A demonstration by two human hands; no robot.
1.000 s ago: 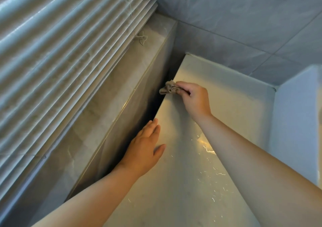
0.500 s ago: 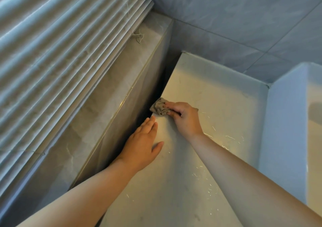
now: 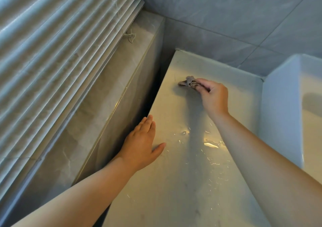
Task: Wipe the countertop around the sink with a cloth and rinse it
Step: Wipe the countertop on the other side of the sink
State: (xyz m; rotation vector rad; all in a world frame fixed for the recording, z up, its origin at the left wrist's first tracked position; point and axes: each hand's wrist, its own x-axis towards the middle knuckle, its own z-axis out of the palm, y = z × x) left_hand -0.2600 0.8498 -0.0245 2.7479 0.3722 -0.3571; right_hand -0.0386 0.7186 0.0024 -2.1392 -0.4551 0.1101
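A pale countertop (image 3: 183, 183) runs from the bottom of the view to the back wall, with wet streaks glinting near its middle. My right hand (image 3: 213, 97) presses a small crumpled grey-brown cloth (image 3: 187, 83) onto the countertop's far part, a little in from the left edge. My left hand (image 3: 141, 146) lies flat on the countertop's left edge, fingers together and thumb spread, holding nothing. The white sink (image 3: 296, 104) rises at the right, its basin mostly out of view.
A dark gap (image 3: 153, 94) separates the countertop from a stone window ledge (image 3: 97, 115) at the left. Slatted blinds (image 3: 52, 43) with a knotted cord (image 3: 130, 35) hang over the ledge. Grey tiled wall (image 3: 235, 17) closes the back.
My right hand dragged the cloth along the left edge toward me, then slid it back away and to the right onto the far countertop. My left hand stayed flat in place.
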